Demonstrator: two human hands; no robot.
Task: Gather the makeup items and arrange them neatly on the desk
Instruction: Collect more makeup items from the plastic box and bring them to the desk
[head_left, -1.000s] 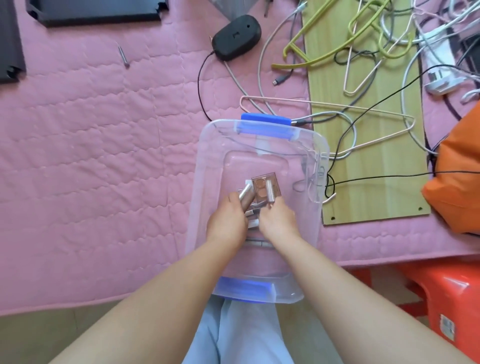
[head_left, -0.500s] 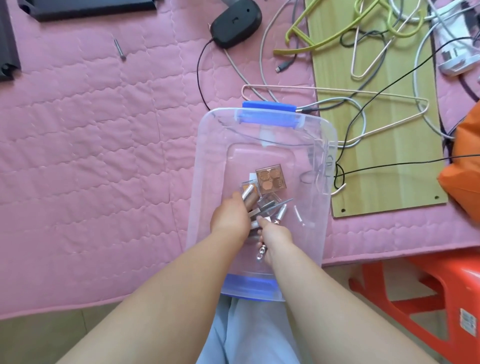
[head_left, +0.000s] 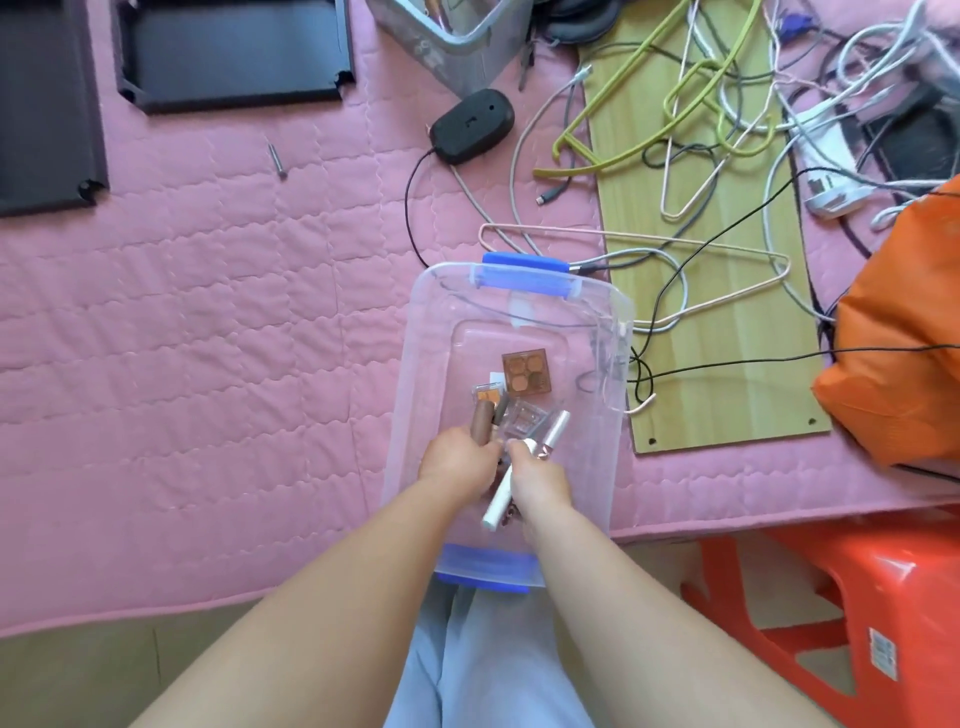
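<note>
clear bin (head_left: 613, 467) on pink quilt (head_left: 208, 338), cables (head_left: 670, 291), hangers (head_left: 675, 130) alongside

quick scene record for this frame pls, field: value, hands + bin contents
surface: pink quilted mat
container: clear plastic bin with blue handles, lid off
left hand: left hand inside the bin, closed around a brown tube
right hand: right hand inside the bin, gripping a white pen-shaped stick
loose in bin: square eyeshadow palette, small clear compact, pale tube
outside bin: wooden board with hangers and cables, black mouse
task state: items not yet on the desk
</note>
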